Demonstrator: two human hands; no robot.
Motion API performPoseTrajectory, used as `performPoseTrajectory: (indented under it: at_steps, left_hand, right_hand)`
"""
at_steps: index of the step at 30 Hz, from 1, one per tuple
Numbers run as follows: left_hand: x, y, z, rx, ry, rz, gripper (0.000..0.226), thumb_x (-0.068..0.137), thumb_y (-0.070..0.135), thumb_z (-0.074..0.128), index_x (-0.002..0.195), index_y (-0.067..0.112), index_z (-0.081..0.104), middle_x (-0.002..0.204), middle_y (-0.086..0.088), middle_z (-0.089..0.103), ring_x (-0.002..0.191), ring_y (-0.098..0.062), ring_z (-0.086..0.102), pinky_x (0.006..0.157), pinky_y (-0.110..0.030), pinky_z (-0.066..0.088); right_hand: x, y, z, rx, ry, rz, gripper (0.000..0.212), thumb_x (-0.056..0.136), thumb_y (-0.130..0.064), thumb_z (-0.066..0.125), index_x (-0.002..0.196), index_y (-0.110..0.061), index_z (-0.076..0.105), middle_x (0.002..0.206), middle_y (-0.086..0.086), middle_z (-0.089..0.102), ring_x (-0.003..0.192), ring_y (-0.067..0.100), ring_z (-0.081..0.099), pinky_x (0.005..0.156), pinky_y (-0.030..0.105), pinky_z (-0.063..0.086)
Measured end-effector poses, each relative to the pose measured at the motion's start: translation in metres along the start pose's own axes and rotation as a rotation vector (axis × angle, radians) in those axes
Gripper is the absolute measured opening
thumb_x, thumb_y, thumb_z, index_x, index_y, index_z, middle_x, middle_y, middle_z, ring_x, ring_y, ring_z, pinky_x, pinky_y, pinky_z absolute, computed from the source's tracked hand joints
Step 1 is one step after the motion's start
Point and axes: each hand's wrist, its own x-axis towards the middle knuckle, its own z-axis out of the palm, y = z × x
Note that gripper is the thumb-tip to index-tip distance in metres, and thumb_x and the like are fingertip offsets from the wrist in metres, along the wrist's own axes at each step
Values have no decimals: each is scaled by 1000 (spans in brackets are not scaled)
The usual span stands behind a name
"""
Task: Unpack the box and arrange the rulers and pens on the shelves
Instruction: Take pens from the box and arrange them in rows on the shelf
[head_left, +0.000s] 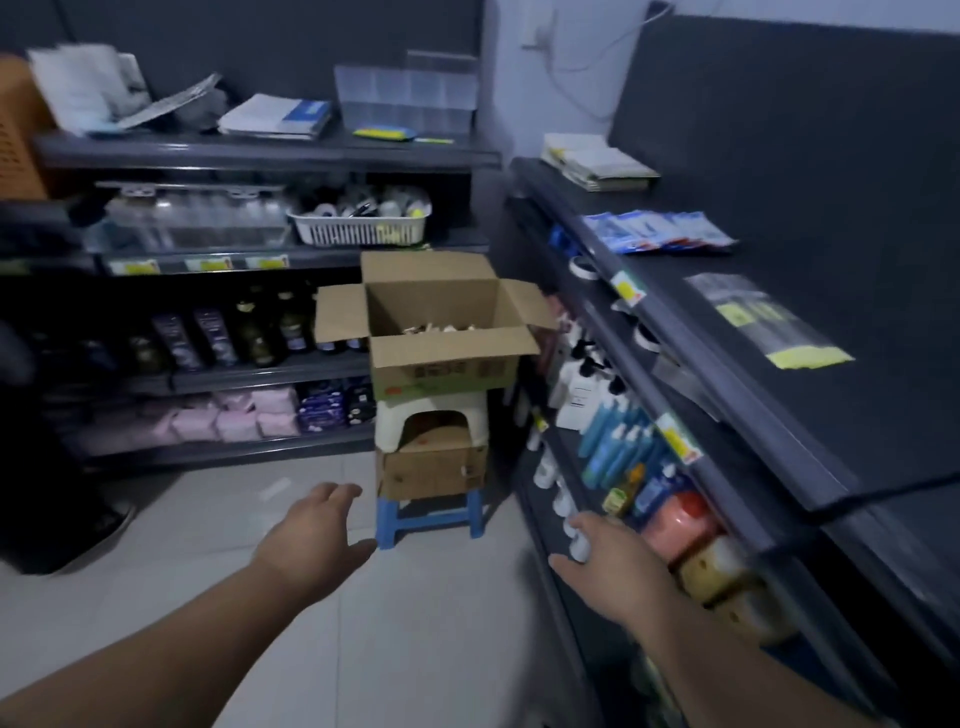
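While both bare arms are stretched forward, the left hand (317, 530) hangs over the pale tiled floor (218, 519) with its fingers loosely apart and nothing in them. The right hand (618, 566) is the same deal, fingers spread and holding nothing, right at the front edge of a low shelf on the dark grey right-hand shelf unit (831, 234). Its fingertips are just beside some small white bottles (576, 545), can't tell if they actually touch.

Past the hands there's a funny stack in the corner: a small blue plastic stool (387, 525) on the floor, a second brown cardboard box (431, 467) on it, a white plastic stool (392, 421) on that, and on top the open brown cardboard box (447, 358), all four flaps folded out. Some pale bits show inside, too blurry to say what they are.

On the right-hand unit's top lie a clear plastic packet with a yellow label (769, 322), further back a row of blue and white packets (660, 231), then a stack of booklets (597, 161). Behind the stack is the dark grey back shelf unit (260, 153), with pink packs (223, 421) low down, dark bottles (260, 332) above, a white slotted plastic basket (358, 228) higher up and a clear plastic organiser (405, 98) on top.
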Motion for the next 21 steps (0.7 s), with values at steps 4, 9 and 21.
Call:
performPoseTrajectory:
  at_steps: [4, 9, 21]
  left_hand:
    - [61, -1, -5, -1, 6, -90, 69, 86, 46, 62, 144, 25, 32, 148, 2, 34, 128, -16, 43, 101, -30, 43]
    - [158, 25, -22, -60, 57, -162, 70, 85, 47, 63, 144, 25, 32, 148, 2, 35, 128, -16, 44, 101, -31, 44]
    - [346, 30, -55, -219, 65, -206, 68, 83, 37, 66, 142, 21, 37, 142, 0, 41, 124, -18, 45, 101, -31, 40]
  right_hand:
    - [81, -13, -10, -12, -57, -63, 55, 88, -50, 57, 136, -25, 45, 134, -1, 49, 120, 18, 52, 99, 33, 45]
    - [201, -23, -52, -2, -93, -112, 61, 89, -52, 57, 141, -27, 41, 136, -1, 47, 120, 18, 50, 97, 32, 46]
    - [398, -101, -98, 55, -92, -160, 52, 86, -42, 64, 134, -27, 49, 128, -1, 54, 116, 18, 53, 98, 31, 46]
